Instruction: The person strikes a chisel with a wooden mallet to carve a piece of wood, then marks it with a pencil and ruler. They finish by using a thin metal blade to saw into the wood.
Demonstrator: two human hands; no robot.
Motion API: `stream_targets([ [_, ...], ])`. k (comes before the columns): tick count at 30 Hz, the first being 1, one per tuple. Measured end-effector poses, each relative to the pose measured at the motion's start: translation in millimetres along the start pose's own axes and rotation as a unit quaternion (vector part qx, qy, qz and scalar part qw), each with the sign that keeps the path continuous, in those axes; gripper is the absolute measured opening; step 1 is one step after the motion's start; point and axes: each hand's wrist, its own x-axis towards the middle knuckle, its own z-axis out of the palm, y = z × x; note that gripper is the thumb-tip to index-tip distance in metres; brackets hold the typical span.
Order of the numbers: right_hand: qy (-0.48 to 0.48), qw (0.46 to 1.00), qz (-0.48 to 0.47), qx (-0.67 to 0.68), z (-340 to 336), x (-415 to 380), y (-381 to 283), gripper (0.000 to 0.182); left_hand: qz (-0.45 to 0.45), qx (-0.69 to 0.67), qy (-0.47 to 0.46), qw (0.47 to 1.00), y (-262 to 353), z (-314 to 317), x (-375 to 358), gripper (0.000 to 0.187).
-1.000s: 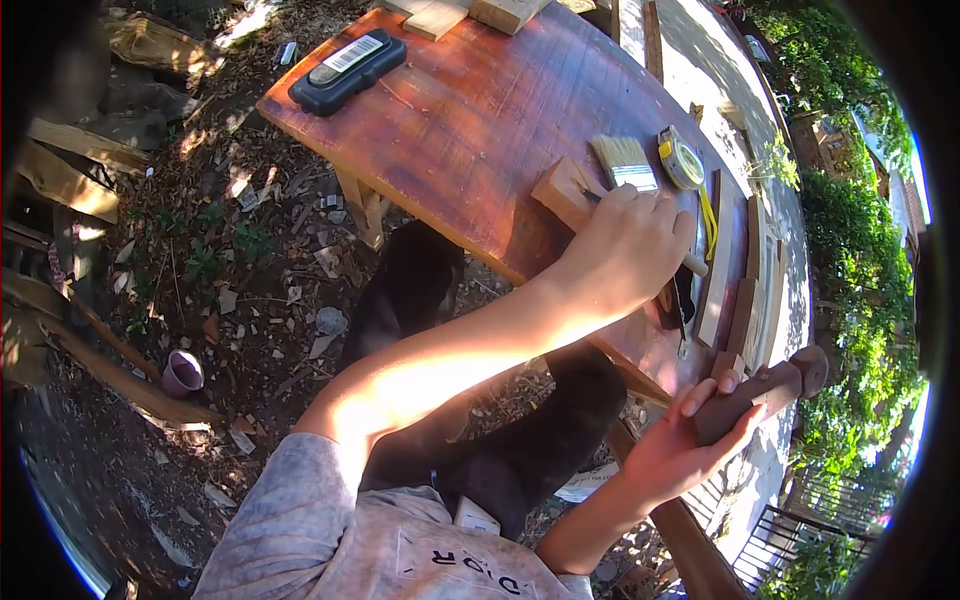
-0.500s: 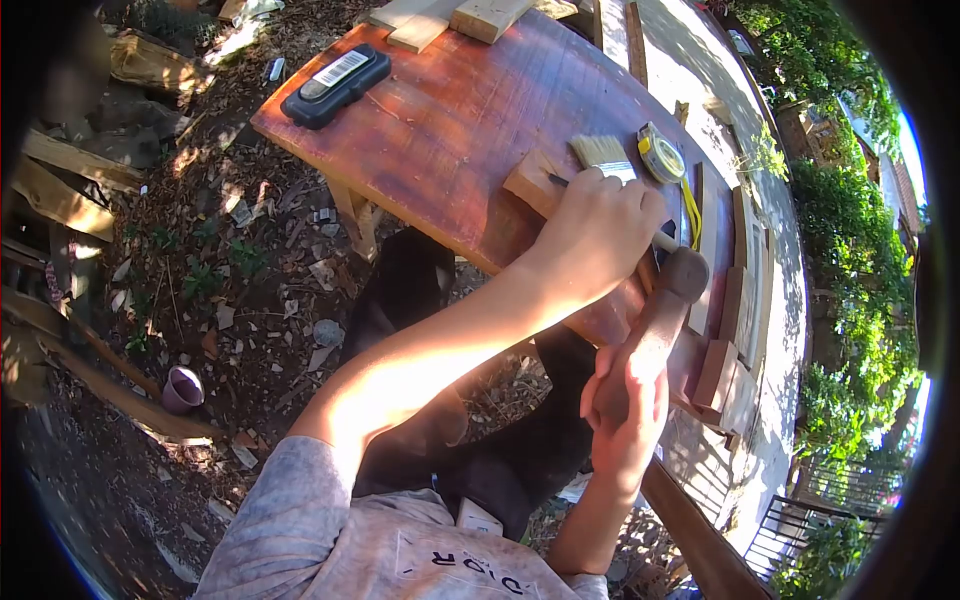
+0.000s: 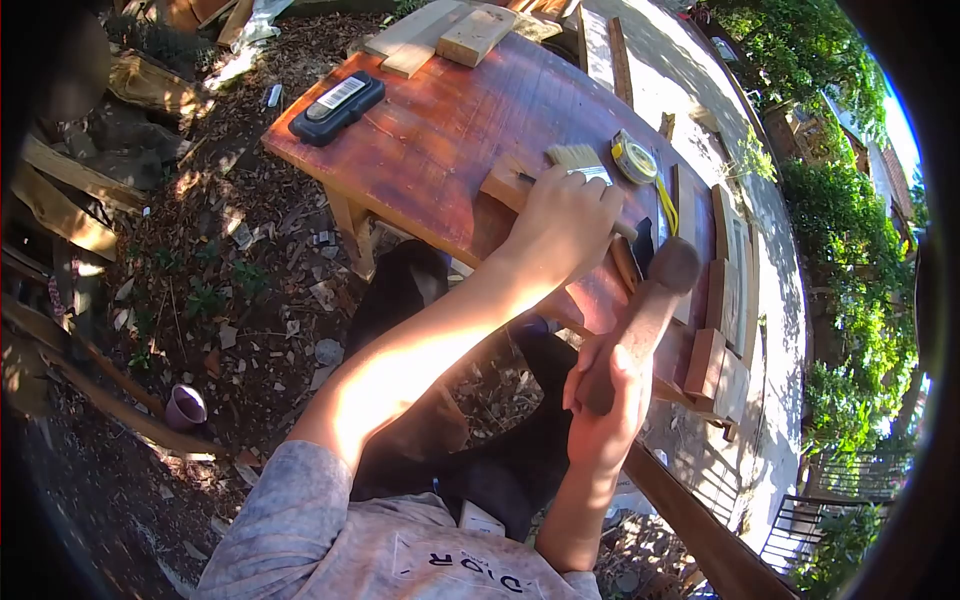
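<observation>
My left hand (image 3: 568,215) is closed around a chisel, most of it hidden in the fingers. Its dark blade tip (image 3: 524,177) shows at a wooden block (image 3: 503,186) near the table's front edge, and its handle end (image 3: 625,230) sticks out on the right. In my right hand (image 3: 622,395) is a brown wooden mallet, gripped by the handle, with its rounded head (image 3: 675,266) raised to the right of the chisel's handle end, a gap between them. Just beyond my left hand lies a paintbrush (image 3: 577,160) with pale bristles.
On the reddish wooden table (image 3: 430,150) are a yellow tape measure (image 3: 635,158), a black case with a white label (image 3: 338,106) and planks (image 3: 478,36) at the far edge. Several wood pieces (image 3: 707,362) line the right side. A cup (image 3: 186,406) lies on the littered ground.
The mallet head has moved away from the chisel's handle end, leaving a wider gap. My left hand still holds the chisel at the block. The view has shifted slightly.
</observation>
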Motion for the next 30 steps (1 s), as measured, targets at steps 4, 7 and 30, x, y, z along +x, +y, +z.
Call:
stream_targets([
  [4,0.094,0.991,-0.081,0.043,-4.9,4.3,-7.1,0.052,0.004,0.001,-0.005,1.000,1.8,-2.4,2.3,0.023],
  [7,0.130,0.987,-0.062,0.076,-5.1,9.5,6.9,0.039,0.000,-0.013,-0.011,1.000,4.0,-6.1,2.2,0.024],
  [30,0.014,0.999,0.006,0.049,-42.6,5.3,3.3,0.046,-0.131,0.039,-0.217,0.967,-55.8,-124.8,-19.2,0.068],
])
